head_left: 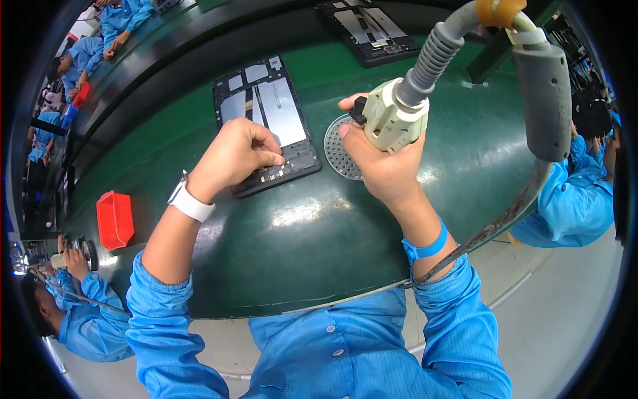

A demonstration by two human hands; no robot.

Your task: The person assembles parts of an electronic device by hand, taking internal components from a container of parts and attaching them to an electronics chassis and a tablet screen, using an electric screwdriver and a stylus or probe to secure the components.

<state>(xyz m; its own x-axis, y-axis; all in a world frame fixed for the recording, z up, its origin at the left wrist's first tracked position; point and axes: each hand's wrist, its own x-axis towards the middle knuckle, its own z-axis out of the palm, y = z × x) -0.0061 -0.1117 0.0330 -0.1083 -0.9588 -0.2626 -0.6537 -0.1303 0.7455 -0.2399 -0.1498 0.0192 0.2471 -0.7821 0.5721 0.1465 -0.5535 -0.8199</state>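
The opened tablet (282,110), a flat black rectangle with smooth silvery plates, lies askew on the glossy green bench (266,266). The left hand (239,151) covers part of its lower end, fingertips close together; whether they pinch anything, I cannot tell. The right hand (392,166) is clamped around a chunky cream tool (397,120), partly hiding a round, perforated grey disc (337,146). Around them: a ribbed hose (432,56), another tablet (372,33), a red bin (114,219).
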